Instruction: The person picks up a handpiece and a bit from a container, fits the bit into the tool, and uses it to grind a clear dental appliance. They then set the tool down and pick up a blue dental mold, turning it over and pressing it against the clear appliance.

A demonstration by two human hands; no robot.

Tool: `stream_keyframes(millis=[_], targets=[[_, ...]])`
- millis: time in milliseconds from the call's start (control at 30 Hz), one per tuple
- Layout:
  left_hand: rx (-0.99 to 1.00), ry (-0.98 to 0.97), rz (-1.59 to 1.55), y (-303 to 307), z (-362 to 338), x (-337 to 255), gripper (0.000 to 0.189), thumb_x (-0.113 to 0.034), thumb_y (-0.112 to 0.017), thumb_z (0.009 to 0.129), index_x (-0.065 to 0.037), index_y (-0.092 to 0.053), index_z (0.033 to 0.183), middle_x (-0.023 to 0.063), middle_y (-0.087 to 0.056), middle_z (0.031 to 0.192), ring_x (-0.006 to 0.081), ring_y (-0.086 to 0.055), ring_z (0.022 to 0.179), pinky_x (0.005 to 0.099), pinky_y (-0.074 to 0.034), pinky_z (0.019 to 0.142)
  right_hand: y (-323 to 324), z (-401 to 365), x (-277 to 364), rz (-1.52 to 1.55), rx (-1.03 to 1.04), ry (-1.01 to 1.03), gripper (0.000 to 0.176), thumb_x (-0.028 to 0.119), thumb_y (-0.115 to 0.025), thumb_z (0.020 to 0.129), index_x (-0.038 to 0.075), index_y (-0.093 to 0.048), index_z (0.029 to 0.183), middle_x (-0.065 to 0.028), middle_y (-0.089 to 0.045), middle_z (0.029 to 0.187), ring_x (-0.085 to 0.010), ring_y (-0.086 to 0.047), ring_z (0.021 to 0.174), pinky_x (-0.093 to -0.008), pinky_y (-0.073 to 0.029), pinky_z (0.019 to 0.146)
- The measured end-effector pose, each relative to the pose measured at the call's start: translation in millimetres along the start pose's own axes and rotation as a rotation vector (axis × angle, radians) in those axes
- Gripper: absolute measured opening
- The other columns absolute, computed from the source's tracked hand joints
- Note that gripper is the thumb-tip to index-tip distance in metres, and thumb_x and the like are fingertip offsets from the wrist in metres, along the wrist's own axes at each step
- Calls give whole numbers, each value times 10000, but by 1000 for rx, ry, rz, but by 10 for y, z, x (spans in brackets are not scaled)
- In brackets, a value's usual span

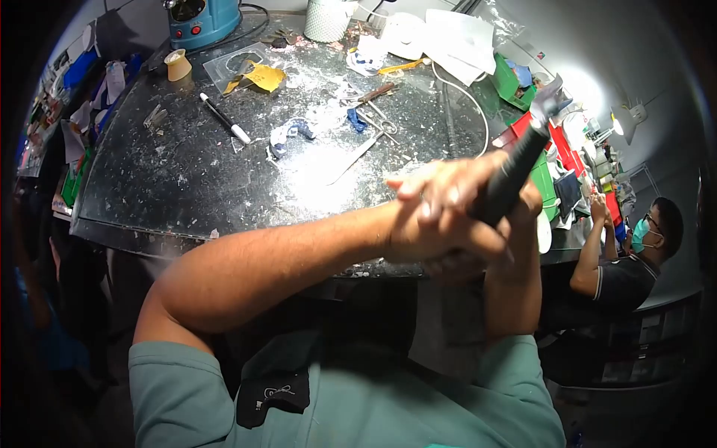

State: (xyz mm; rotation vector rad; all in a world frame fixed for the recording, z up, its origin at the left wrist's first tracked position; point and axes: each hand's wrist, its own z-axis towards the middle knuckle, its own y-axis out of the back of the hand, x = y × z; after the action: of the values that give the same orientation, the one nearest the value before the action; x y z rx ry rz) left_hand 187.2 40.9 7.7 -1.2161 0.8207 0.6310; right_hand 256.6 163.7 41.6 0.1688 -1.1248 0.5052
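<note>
A thick black pen-like tool (511, 175) with a pale metal tip slants up to the right, held at the right edge of the bench. My right hand (529, 200), partly covered, is closed around its lower part. My left hand (441, 224) reaches across and overlaps the right. Its fingers are curled and slightly blurred, and whatever lies inside them is hidden. Left of the hands, a pale pointed blade-like tool (352, 160) lies on the black bench, beside metal scissors-like tools (379, 123) and a small blue piece (356, 119).
White scraps and dust cover the black bench (164, 187). On it are a marker (224, 118), yellow paper (265, 77), a cream cup (178, 66), a blue machine (205, 26) and a white cord (482, 112). Green bins (515, 82) stand right; a masked person (624, 276) sits beyond.
</note>
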Motion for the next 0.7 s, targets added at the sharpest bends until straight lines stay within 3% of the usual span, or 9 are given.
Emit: stream_keyframes(millis=[100, 200, 300, 333, 433, 467, 500, 567, 700], targets=[[3, 42, -57, 18, -12, 67, 151, -227, -621, 824, -85, -598, 782, -20, -479, 611, 73, -446, 478, 224, -314, 416, -31, -71, -76, -29, 163, 183, 592, 425, -615, 865, -113, -576, 1108, -303, -601, 1112, -421, -550, 1124, -568, -252, 1077], [-12, 52, -30, 90, 39, 47, 160, -244, -595, 837, -86, -598, 811, -26, -462, 613, 71, -424, 455, 215, -286, 392, -126, -148, 102, -420, -323, -44, 470, 425, -564, 904, -42, -592, 950, -216, -642, 1031, -400, -542, 1156, -545, -172, 1118], [-131, -23, 173, 87, 78, 16, 184, -267, -605, 846, -103, -572, 769, -35, -421, 551, 65, -395, 427, 224, -277, 382, -87, -246, 37, -483, -399, -5, 405, 395, -566, 923, -3, -608, 981, -178, -628, 1065, -343, -563, 1141, -487, -133, 1142], [-251, 34, 430, 78, 99, -40, 365, -238, -610, 770, -2, -552, 1043, 74, -561, 824, 157, -587, 783, 303, -491, 658, -121, -269, 40, -530, -427, 6, 423, 407, -559, 929, -6, -611, 1007, -195, -614, 1148, -321, -566, 1140, -474, -225, 1117], [-373, -31, 622, -46, 95, -89, 398, -230, -601, 769, 14, -535, 1077, 117, -586, 892, 148, -585, 799, 297, -494, 664, -253, -297, 62, -508, -542, 1, 434, 408, -587, 920, -13, -608, 1020, -170, -619, 1134, -313, -570, 1137, -453, -349, 1054], [-453, -1, 582, -57, 115, -39, 286, -206, -602, 768, 12, -574, 951, 93, -588, 779, 137, -588, 696, 281, -479, 594, -227, -309, 54, -443, -555, 4, 450, 402, -634, 893, -19, -610, 1048, -183, -611, 1154, -316, -567, 1143, -445, -430, 991], [-446, 4, 586, -41, 138, 1, 286, -206, -602, 768, 12, -574, 951, 93, -588, 779, 137, -588, 696, 281, -479, 594, -197, -300, 40, -445, -564, 8, 450, 402, -634, 893, -19, -610, 1048, -183, -611, 1154, -316, -567, 1143, -445, -430, 991], [-346, 70, 301, 7, 161, 73, 166, -158, -644, 839, -88, -533, 736, -25, -440, 543, 75, -416, 426, 232, -305, 380, -126, -278, 21, -308, -717, 202, 508, 435, -522, 939, -51, -557, 1082, -263, -574, 1187, -368, -590, 1098, -489, -361, 1051], [-294, 254, 250, -26, 152, 174, 176, -130, -636, 847, -104, -489, 755, -30, -452, 585, 56, -405, 435, 217, -301, 388, 134, -348, 254, -402, -793, 543, 335, 251, -394, 1018, -17, -540, 1156, -165, -653, 1066, -269, -638, 1033, -445, -453, 996]])
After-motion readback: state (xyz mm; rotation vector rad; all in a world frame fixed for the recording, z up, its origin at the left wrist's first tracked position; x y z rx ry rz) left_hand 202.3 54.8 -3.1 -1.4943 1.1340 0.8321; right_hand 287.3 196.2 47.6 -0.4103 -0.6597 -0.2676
